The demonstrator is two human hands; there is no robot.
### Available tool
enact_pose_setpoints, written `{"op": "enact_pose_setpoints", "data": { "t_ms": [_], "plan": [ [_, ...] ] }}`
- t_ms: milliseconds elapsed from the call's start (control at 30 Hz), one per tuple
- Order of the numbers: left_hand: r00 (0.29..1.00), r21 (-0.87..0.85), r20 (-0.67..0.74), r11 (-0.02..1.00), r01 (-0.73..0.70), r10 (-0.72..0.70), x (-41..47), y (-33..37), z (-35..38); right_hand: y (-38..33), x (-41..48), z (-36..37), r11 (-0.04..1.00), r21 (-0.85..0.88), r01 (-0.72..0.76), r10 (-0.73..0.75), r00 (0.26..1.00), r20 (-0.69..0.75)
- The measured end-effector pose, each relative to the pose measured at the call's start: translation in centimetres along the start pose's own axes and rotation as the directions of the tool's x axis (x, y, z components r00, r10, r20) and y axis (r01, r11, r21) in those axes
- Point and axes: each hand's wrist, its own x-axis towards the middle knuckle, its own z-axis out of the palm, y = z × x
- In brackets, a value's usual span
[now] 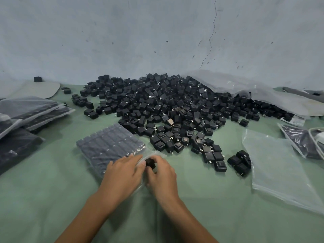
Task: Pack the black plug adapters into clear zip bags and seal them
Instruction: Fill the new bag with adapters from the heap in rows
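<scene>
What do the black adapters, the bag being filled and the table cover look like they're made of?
Adapters: probably matte moulded plastic, with shiny metal prongs. Bag being filled: thin clear plastic film, glossy and wrinkled, rows showing through. Table cover: seemingly soft green cloth or felt, dull, faintly creased.

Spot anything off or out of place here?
One lone adapter sits on the grey mat far left, apart from the main pile. The wall behind has a long crack. Otherwise nothing stands out.
</scene>
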Motion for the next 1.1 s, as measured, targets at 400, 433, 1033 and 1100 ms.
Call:
{"op": "enact_pose_setpoints", "data": {
  "t_ms": [400, 433, 1033, 1100],
  "plan": [
    [1.000, 0.080, 0.006, 0.997, 0.018, -0.018, 0.6, 0.1, 0.5, 0.0, 0.6, 1.1, 0.996, -0.092, 0.009, -0.013, 0.999, -0.038],
    [1.000, 0.085, 0.003, 0.996, 0.017, -0.017, 0.6, 0.1, 0.6, 0.0, 0.6, 1.1, 0.995, -0.098, 0.010, -0.013, 0.999, -0.032],
    [0.998, 0.118, 0.051, 0.993, -0.026, 0.020, -2.2, -1.3, 3.0, 0.6, 0.7, 1.8, 0.989, -0.147, 0.000, 0.002, 1.000, 0.013],
    [0.999, 0.109, 0.045, 0.994, -0.023, 0.018, -2.2, -1.2, 2.9, 0.6, 0.8, 1.7, 0.991, -0.135, -0.010, 0.016, 0.999, 0.039]
  ]
}}
